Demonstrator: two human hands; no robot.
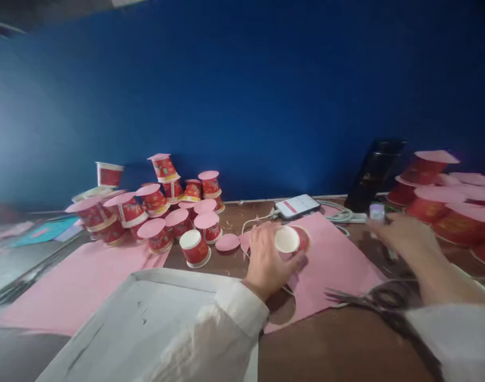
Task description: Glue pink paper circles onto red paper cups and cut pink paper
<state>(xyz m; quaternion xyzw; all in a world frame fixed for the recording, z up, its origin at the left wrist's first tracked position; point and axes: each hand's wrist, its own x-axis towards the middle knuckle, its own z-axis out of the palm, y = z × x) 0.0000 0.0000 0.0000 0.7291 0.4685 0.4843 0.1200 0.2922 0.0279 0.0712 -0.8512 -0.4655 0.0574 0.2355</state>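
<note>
My left hand [266,260] is closed round a red paper cup [304,239] with a pale round end facing me. The cup is tilted over a pink sheet [336,260], which has a round hole cut near its front edge. At the right, my right hand [405,236] is blurred, its fingers closed at a small white-and-purple object [377,212] whose kind I cannot make out. Scissors [378,302] lie partly open below that hand, by the sheet's edge. Left of my left hand are a pink paper disc [227,242] and a red cup [195,248] standing upside down.
Several red cups topped with pink paper [155,233] are stacked at the left, and more cups [445,201] at the right. A phone [297,206] with a cable lies at the back. A black object [373,172] leans against the blue wall. A grey-white board [147,323] is in front.
</note>
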